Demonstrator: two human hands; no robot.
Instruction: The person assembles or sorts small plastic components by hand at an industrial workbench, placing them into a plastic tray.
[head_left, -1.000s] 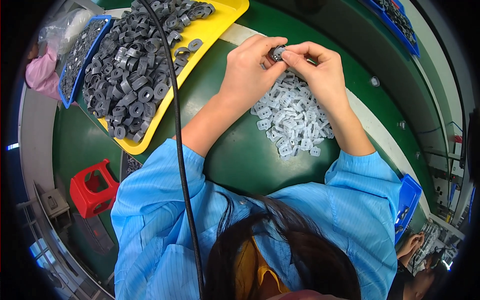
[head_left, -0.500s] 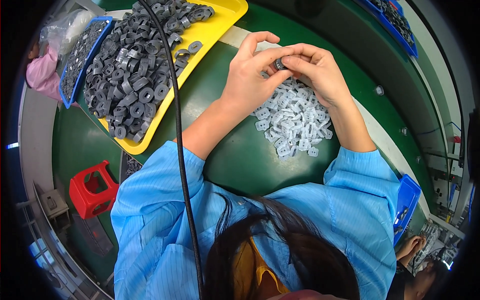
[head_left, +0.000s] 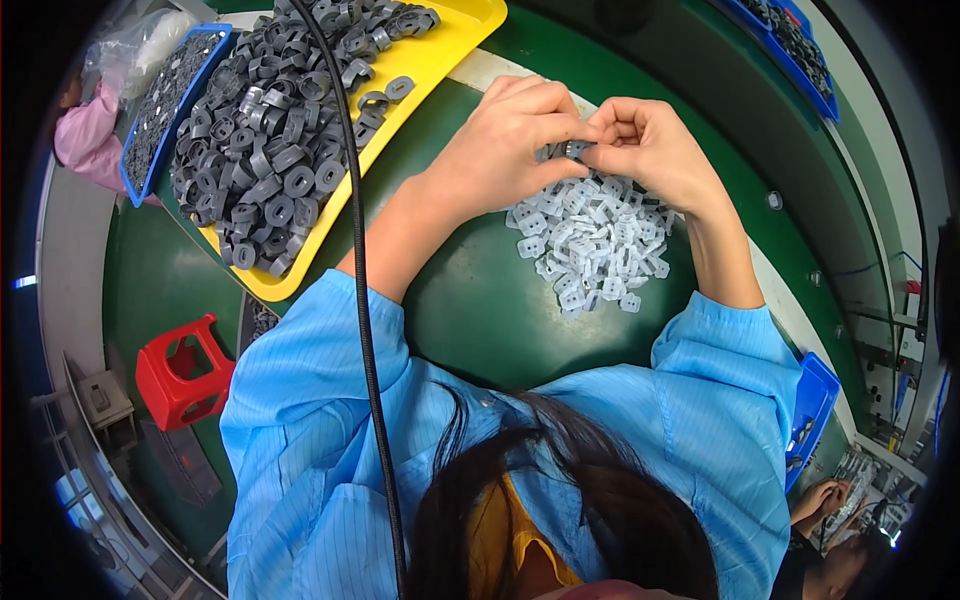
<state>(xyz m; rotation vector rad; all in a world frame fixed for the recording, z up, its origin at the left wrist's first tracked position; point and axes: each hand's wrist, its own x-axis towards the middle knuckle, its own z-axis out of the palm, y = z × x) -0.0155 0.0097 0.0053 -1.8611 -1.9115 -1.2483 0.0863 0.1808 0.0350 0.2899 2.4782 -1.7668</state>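
Above a heap of small white translucent plastic pieces (head_left: 600, 240), my two hands meet at the fingertips. Between them is a small dark grey plastic ring part (head_left: 575, 149), mostly covered by fingers. My left hand (head_left: 515, 140) closes on its left side with the thumb below and the fingers curled. My right hand (head_left: 650, 150) pinches the other side with thumb and forefinger, its other fingers bent in. Whether a white piece sits in the grey part is hidden. Many similar grey ring parts (head_left: 265, 150) fill a yellow tray (head_left: 400, 110) on the left.
A black cable (head_left: 358, 250) runs down across the view in front of my left arm. Blue trays stand at the far left (head_left: 135, 170), the upper right (head_left: 825, 100) and the right (head_left: 820, 390). A red stool (head_left: 180, 375) is at lower left. Other people sit at both sides.
My left hand has turned and its raised forefinger has curled down. Both hands have shifted slightly downward, with the grey part still held between them.
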